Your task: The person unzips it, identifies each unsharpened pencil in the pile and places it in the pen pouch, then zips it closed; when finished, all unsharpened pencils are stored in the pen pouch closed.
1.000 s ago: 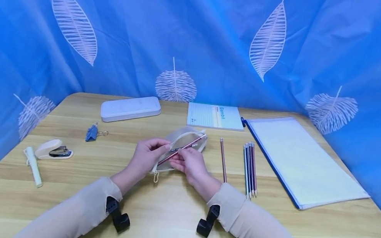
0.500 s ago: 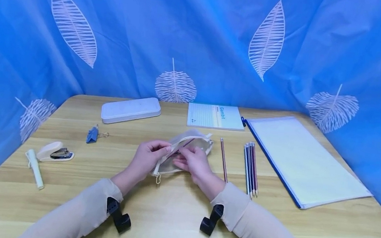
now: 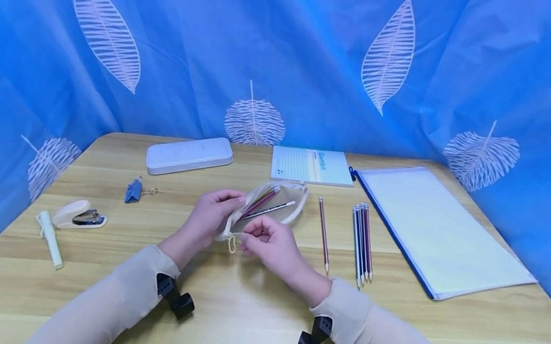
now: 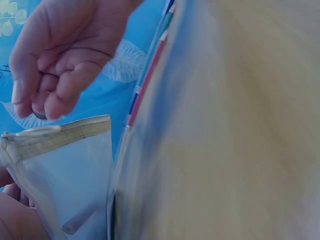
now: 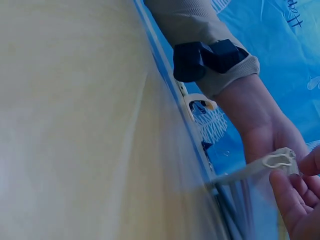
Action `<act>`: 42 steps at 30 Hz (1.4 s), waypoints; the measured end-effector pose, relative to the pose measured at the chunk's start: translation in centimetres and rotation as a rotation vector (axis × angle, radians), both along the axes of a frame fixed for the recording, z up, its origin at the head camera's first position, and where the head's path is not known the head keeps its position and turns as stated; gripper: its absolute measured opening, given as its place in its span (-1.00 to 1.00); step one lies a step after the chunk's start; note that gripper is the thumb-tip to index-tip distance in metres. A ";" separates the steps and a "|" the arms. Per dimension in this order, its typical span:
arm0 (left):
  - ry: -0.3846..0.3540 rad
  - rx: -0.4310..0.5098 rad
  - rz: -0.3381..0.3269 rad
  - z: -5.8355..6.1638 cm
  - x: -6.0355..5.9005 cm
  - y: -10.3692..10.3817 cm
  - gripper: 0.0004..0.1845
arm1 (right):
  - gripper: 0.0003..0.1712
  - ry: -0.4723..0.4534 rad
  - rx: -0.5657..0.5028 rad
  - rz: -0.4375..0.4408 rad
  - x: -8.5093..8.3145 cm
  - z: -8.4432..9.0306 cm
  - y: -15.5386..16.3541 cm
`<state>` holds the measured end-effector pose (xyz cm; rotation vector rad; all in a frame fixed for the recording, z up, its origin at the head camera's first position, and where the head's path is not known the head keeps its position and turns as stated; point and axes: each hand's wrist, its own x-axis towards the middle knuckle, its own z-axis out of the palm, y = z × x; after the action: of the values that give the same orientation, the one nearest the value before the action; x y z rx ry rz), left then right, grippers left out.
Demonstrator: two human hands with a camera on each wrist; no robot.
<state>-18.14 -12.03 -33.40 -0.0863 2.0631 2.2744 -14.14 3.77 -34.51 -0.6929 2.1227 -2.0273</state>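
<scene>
A translucent mesh pouch [image 3: 287, 213] [image 4: 75, 175] lies open at mid-table with two pencils [image 3: 263, 200] inside, their ends sticking out. My left hand [image 3: 210, 215] [image 5: 265, 135] pinches the pouch's near rim. My right hand [image 3: 268, 241] [image 4: 55, 65] hovers with curled fingers right beside the cord loop of the zipper pull [image 3: 231, 243] [image 5: 279, 160]. Whether it pinches the loop is unclear. One loose pencil [image 3: 323, 233] lies just right of the pouch, and a group of several pencils [image 3: 362, 243] further right.
At the back are a white case [image 3: 188, 155] and a notebook [image 3: 311, 166]. A large zip folder [image 3: 436, 228] fills the right side. A blue binder clip [image 3: 133, 191], a stapler [image 3: 78, 215] and a white pen-like stick [image 3: 49, 238] lie left.
The pencil held across the pouch has gone inside it. My right hand let it go and drew back toward the zipper pull at the near corner. The left hand kept its hold.
</scene>
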 end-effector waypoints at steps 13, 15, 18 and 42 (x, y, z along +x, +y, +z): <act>0.003 0.065 0.101 -0.3 0.1 1.9 -0.90 | -0.66 -0.009 -0.030 -0.027 0.3 -1.4 -1.2; 0.000 0.040 0.108 -0.3 0.2 2.1 -0.86 | -0.70 -0.002 -0.021 -0.043 0.2 -1.4 -1.2; 0.002 0.012 0.104 -0.3 0.2 2.3 -0.79 | -0.79 0.003 -0.019 -0.053 0.0 -1.2 -1.2; 0.167 -0.318 -0.248 0.4 5.4 -2.4 -0.60 | -0.90 0.054 -0.038 0.078 -1.3 -0.4 0.1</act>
<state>-12.77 -14.44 -33.01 0.3346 2.3487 1.8541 -15.43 3.84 -34.87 -0.8317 2.0560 -2.0355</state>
